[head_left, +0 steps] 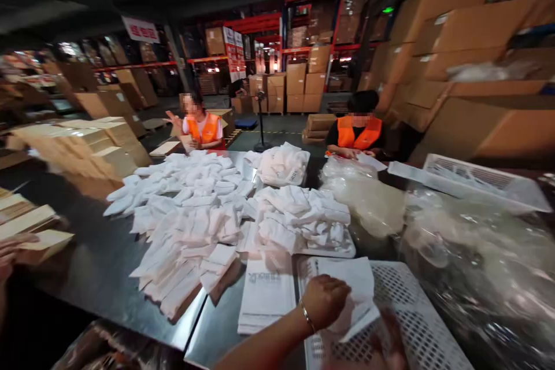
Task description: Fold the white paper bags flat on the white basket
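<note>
My left hand, with a bracelet on its wrist, is closed at the left side of a white paper sheet with a crease across it. My right hand is blurred near the sheet's lower right corner; its fingers are smeared, so its grip is unclear. Beneath both hands lies a white perforated plastic basket. Left of it is a stack of printed white sheets on the metal table. Behind stands a white tray heaped with white folded bundles.
A large pile of white packets spreads across the table's left half. Clear plastic bags crowd the right. Two people in orange vests sit opposite. Another person's hand touches cartons at far left. A second filled basket stands farther back.
</note>
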`<state>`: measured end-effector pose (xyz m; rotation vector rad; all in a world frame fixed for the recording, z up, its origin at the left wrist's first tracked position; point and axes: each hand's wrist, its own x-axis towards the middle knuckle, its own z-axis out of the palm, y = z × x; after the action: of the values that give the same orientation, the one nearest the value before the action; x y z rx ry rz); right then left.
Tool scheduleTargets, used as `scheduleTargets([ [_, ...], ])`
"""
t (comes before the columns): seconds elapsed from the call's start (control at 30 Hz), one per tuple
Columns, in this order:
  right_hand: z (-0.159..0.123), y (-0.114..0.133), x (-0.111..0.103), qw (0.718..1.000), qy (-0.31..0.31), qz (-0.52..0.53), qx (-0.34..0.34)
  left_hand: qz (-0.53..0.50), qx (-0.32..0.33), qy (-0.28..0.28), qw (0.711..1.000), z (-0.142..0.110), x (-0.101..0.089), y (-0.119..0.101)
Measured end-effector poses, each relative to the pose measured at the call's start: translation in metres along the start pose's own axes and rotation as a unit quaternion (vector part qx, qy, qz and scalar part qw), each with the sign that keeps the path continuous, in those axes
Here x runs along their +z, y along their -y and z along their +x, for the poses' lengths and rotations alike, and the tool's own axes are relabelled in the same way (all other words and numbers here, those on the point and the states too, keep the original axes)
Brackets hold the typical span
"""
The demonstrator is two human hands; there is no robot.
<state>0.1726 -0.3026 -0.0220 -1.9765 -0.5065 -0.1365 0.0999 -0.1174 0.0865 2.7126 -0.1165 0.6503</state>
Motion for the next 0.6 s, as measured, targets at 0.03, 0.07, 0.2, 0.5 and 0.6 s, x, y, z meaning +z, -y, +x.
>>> scheduleTargets([
  [0.03,-0.009,-0.001,-0.006,1.000,-0.011,0.016,0.013,0.006,0.029,0.028,0.999,-0.002,0.007,-0.005],
  [0.07,-0.017,-0.003,-0.013,0.999,-0.023,0.032,0.031,0.013,0.052,0.053,0.997,-0.005,0.014,-0.008],
  [0.2,-0.048,-0.021,-0.042,0.989,-0.081,0.048,0.114,0.026,0.069,0.105,0.992,-0.015,0.041,-0.020],
  [0.5,-0.088,-0.036,-0.048,0.991,-0.010,-0.122,-0.050,0.002,-0.051,0.172,0.984,-0.001,0.096,-0.052],
  [0.6,-0.088,-0.031,-0.036,0.984,0.028,-0.160,-0.077,0.008,-0.063,0.188,0.980,0.000,0.102,-0.052],
])
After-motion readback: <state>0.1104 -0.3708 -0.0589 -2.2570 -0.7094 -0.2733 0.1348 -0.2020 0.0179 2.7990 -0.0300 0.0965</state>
